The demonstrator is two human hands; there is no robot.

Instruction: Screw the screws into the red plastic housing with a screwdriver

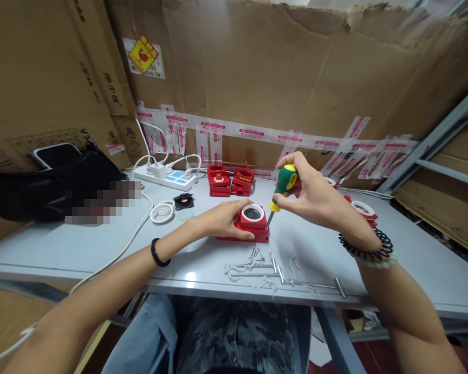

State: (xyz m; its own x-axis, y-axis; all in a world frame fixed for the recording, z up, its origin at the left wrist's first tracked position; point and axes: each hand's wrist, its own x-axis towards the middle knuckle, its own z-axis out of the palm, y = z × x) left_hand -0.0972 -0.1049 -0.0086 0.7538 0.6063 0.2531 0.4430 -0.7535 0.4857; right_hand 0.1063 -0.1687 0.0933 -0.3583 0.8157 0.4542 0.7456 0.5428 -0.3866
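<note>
A red box-like housing (253,224) with a white ring around a dark round window sits on the table in front of me. My left hand (230,221) is closed around its left side, fingers behind and thumb along the front. In my right hand (312,192) is a screwdriver (286,182) with a green and yellow handle, gripped by the fingers. Its shaft tilts down to the left, and the tip meets the housing's right corner. Several small screws (255,254) and T-shaped metal rods (281,274) with white strings lie just in front of the housing.
Two red housings (219,182) stand at the back beside a white power strip (166,176). White rings (163,212) and a small black part (184,201) lie left. Another red part with a white ring (362,208) is behind my right wrist. Cardboard (257,67) walls the back.
</note>
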